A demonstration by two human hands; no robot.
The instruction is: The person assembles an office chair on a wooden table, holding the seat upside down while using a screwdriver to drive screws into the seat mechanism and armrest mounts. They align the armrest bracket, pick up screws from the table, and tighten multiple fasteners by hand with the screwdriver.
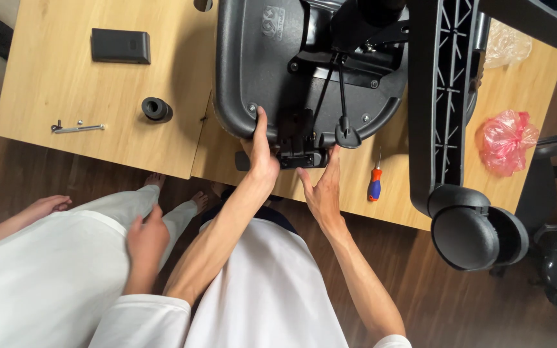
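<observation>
An upturned office chair seat [259, 71], smooth black moulded plastic with a metal mechanism bolted at its middle, lies on a pale wood-grain counter [53, 90], its near edge overhanging toward the person. The left hand [260, 151] lies flat against the seat's lower rim, fingers stretched upward, its grip open and closed on nothing. The right hand [322, 190] is also open, fingers straight, its fingertips touching the black bracket [301, 158] under the seat's edge. A ribbed black base leg [443, 96] crosses the right side and ends in one round double caster [475, 235].

On the counter lie one small screwdriver [374, 180] with an orange and blue handle, one black rubbery ring [156, 109], one flat black rectangular box [120, 46], one thin metal key [77, 127], one crumpled pink plastic bag [507, 140] and one clear bag [506, 44].

At left, another person in white clothes rests a hand [146, 240] on a knee.
</observation>
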